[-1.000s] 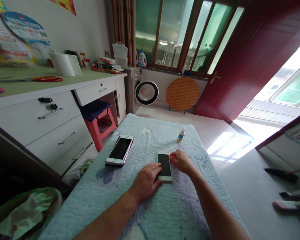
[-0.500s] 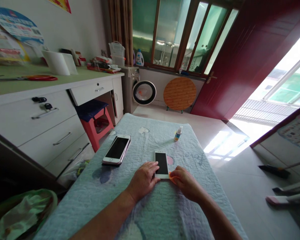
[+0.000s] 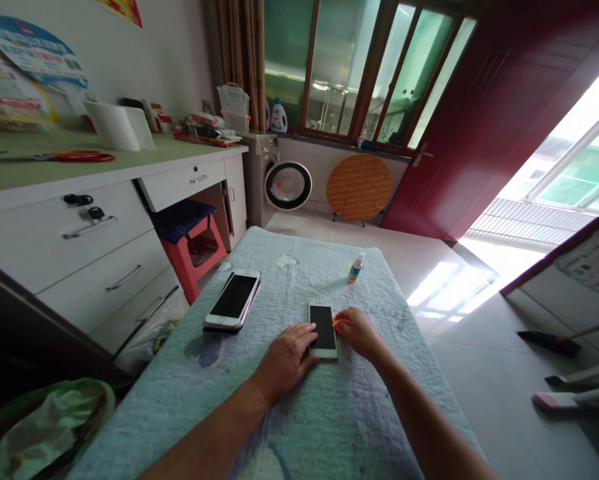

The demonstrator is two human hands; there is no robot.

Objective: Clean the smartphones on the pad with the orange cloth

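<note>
A white smartphone (image 3: 323,328) with a dark screen lies face up on the table's pale blue quilted cover (image 3: 284,280). My left hand (image 3: 288,355) grips its lower left side, fingertips on the screen's edge and thumb by the bottom corner. Pinched in my right hand (image 3: 360,333) is an orange cloth (image 3: 339,325), mostly hidden by the fingers, against the phone's right edge. Further left rests a larger white phone (image 3: 233,297), with a dark, pinkish-edged layer under it. A small spray bottle (image 3: 356,268) stands upright beyond my right hand.
Left of the table are a white desk (image 3: 99,247) with drawers and a red stool (image 3: 199,250). A green-lined bin (image 3: 102,400) sits at lower left. Ahead are an open washing machine door (image 3: 288,185), a round wooden board (image 3: 359,187) and a dark red door (image 3: 459,133).
My right hand has slid away from me along the phone's right edge with the orange cloth, from the bottom corner to about mid-height. My left hand and the phone stay in place.
</note>
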